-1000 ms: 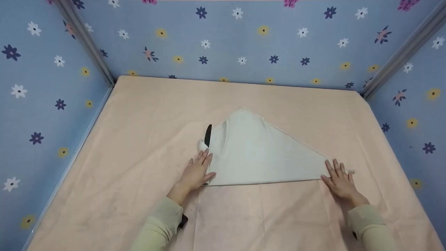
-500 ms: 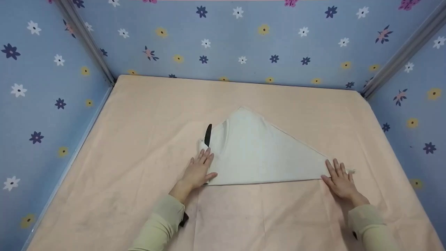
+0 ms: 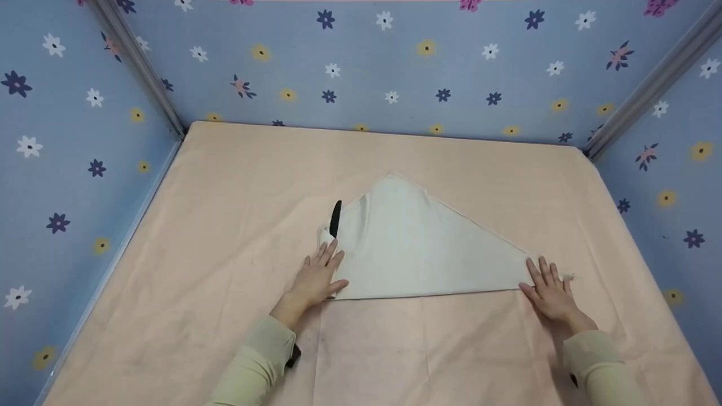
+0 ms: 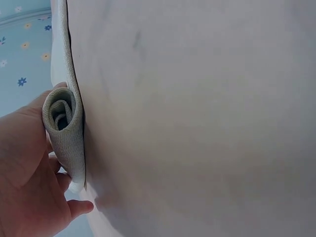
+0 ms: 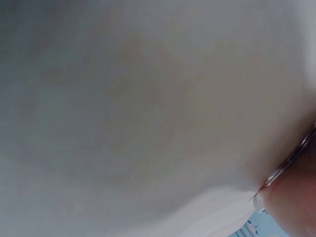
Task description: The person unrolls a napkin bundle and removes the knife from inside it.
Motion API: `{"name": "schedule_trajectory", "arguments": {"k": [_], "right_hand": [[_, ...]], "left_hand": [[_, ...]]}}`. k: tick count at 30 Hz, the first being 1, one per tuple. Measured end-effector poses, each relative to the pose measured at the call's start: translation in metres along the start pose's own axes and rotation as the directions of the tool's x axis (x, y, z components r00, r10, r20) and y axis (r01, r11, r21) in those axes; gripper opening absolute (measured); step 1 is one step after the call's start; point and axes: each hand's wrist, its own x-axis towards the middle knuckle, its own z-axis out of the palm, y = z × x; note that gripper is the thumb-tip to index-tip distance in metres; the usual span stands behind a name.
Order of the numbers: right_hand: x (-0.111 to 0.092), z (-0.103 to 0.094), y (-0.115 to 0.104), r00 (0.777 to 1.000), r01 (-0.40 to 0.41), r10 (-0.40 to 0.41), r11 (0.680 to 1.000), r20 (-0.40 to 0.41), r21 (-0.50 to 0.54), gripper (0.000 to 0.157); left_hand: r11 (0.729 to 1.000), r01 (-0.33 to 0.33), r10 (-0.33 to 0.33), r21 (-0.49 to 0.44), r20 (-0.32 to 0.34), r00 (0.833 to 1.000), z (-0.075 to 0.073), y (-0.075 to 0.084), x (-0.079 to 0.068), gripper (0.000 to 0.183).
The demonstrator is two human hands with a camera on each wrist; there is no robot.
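A pale grey-green cloth (image 3: 417, 242) lies folded on the table, its peak pointing away from me and its long straight edge nearest me. Its left side is rolled up; in the left wrist view the roll (image 4: 69, 138) shows a spiral end. My left hand (image 3: 313, 279) rests along this roll, fingers extended and thumb reaching onto the cloth. From the roll's far end sticks a slim black piece with a rounded tip (image 3: 335, 219); the rest of it is hidden. My right hand (image 3: 553, 296) lies flat on the cloth's right corner, fingers spread.
A peach tablecloth (image 3: 225, 180) with creases covers the table. Blue flowered panels (image 3: 361, 73) stand behind and at both sides, with grey metal posts (image 3: 141, 62) at the back corners. A frayed tip (image 3: 568, 277) of cloth shows beyond my right hand.
My left hand and the rolled side have shifted only very slightly. The right hand and the cloth's peak stay where they were.
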Motion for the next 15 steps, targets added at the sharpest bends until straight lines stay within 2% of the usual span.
{"name": "schedule_trajectory", "arguments": {"k": [15], "right_hand": [[0.0005, -0.0003, 0.0003, 1.0, -0.007, 0.007, 1.0, 0.005, 0.008, 0.067]], "left_hand": [[1.0, 0.007, -0.007, -0.005, -0.014, 1.0, -0.0032, -0.0039, -0.0038, 0.064]]}}
